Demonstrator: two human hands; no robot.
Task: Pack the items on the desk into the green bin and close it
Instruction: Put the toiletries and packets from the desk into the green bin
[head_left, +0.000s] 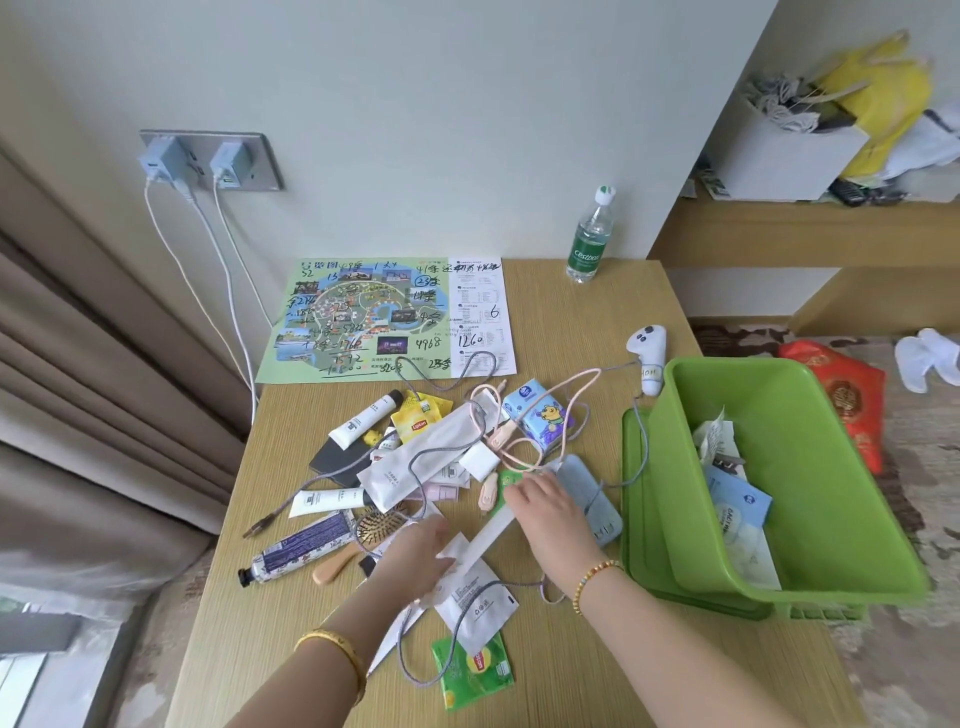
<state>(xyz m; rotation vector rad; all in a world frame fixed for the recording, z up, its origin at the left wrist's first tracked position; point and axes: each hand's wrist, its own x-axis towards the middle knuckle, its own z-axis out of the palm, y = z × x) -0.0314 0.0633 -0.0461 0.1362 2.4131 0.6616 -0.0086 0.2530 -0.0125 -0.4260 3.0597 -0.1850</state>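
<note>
left hand (415, 558): fingers pretty loose, resting flat-ish on the white sachets (470, 592) near the front of the tabletop (571, 322); couldn't tell if it actually gripped one

right hand (548, 506): fingers curled down over a long white packet (491, 532), touching it beside the grey-blue power bank (589, 496)

green bin (810, 467): tilted on its lid at the right edge, a few packets inside

hard to see: cables tangled over the pile, hairbrush (363, 535) half hidden by the left hand
</note>
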